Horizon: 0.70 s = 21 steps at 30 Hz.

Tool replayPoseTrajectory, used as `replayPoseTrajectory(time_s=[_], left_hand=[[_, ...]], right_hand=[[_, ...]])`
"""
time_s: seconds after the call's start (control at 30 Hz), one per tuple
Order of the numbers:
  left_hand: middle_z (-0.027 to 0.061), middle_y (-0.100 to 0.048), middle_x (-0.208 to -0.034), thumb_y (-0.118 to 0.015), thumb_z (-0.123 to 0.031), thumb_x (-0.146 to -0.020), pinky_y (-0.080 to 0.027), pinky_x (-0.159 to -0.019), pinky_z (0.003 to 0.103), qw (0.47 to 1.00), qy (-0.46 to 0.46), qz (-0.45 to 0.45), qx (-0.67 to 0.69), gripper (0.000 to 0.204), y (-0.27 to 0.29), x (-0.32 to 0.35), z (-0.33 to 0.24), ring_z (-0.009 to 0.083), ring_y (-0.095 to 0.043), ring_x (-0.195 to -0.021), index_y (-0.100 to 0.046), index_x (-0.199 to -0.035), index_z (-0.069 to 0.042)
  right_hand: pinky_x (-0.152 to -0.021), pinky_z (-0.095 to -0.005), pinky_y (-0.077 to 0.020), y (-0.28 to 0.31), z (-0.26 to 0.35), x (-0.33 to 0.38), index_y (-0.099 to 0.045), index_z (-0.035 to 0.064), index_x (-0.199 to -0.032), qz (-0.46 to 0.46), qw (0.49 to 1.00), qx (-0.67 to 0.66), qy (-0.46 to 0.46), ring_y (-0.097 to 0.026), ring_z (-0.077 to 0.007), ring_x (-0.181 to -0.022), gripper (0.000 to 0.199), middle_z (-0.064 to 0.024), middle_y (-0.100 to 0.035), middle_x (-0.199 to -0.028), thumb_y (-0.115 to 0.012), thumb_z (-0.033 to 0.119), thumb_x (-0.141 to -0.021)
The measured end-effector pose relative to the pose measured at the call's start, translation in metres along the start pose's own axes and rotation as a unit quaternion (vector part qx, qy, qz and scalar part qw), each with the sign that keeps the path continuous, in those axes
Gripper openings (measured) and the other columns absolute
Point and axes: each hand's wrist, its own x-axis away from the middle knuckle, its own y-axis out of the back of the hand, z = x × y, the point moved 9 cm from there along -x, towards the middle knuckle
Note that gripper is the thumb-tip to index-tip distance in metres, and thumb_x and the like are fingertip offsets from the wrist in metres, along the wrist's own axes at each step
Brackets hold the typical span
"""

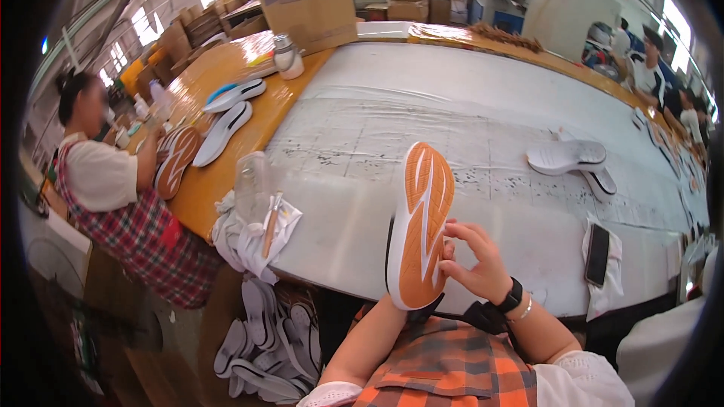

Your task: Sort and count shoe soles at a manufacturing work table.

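A shoe sole (424, 234) with an orange tread and white midsole stands raised near the table's front edge, tread facing me. My left forearm (371, 343) runs up behind its lower end; the left hand is hidden there, and the sole rests upright on it. At the sole's right edge, my right hand (483, 262) has its thumb and fingers bent together against the rim; whether something small is between the fingertips I cannot make out. Farther right on the table lie two more pale soles (566, 155), one partly over the other.
A phone (597, 255) lies on a white cloth at right. Left are a clear plastic container (253, 185), rags and a brush (270, 232). Several soles (260, 339) are piled below the table. A co-worker (113, 181) holds another sole (177, 160). A cardboard box (305, 4) stands behind.
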Motion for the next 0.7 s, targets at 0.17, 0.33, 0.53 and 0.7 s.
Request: replayPoseTrajectory(time_s=[0.17,0.33,0.53,0.7], left_hand=[[0.0060,-0.052,-0.082,-0.048,-0.031,-0.087,-0.045,-0.064,0.024,0.978,-0.083,-0.186,-0.038,0.031,0.027,0.007,-0.003,0.0144,-0.053,-0.074,-0.047,-0.105,-0.006],[0.0057,-0.053,-0.083,-0.049,-0.031,-0.087,-0.046,-0.064,0.025,0.992,0.005,-0.108,-0.071,0.031,0.041,-0.001,0.022,0.0138,-0.053,-0.075,-0.048,-0.105,-0.006],[0.0053,-0.054,-0.084,-0.049,-0.031,-0.087,-0.046,-0.065,0.025,0.990,0.098,-0.018,-0.104,0.031,0.061,0.018,0.050,0.0131,-0.054,-0.076,-0.049,-0.105,-0.006],[0.0049,-0.055,-0.085,-0.050,-0.031,-0.087,-0.046,-0.065,0.025,0.981,0.118,0.037,-0.147,0.031,0.066,-0.007,0.053,0.0125,-0.054,-0.077,-0.049,-0.106,-0.006]], right_hand=[[-0.073,-0.0308,-0.0448,-0.013,0.012,-0.018,-0.047,0.0046,-0.116,0.025,0.999,0.016,-0.022,-0.052,-0.0231,-0.086,0.063,-0.0110,-0.050,-0.099,-0.076,0.018,-0.062],[-0.071,-0.0321,-0.0428,-0.007,0.018,-0.023,-0.048,0.0059,-0.113,0.009,0.988,0.157,-0.002,-0.048,-0.0238,-0.079,0.073,-0.0093,-0.048,-0.089,-0.080,0.032,-0.054],[-0.071,-0.0339,-0.0423,0.001,0.011,-0.024,-0.054,0.0068,-0.104,0.035,0.990,0.123,-0.061,-0.048,-0.0254,-0.078,0.059,-0.0093,-0.047,-0.083,-0.079,0.028,-0.055],[-0.065,-0.0338,-0.0425,0.009,0.004,-0.014,-0.057,0.0089,-0.097,-0.015,0.997,0.057,-0.044,-0.048,-0.0254,-0.075,0.044,-0.0097,-0.047,-0.078,-0.075,0.022,-0.060]])
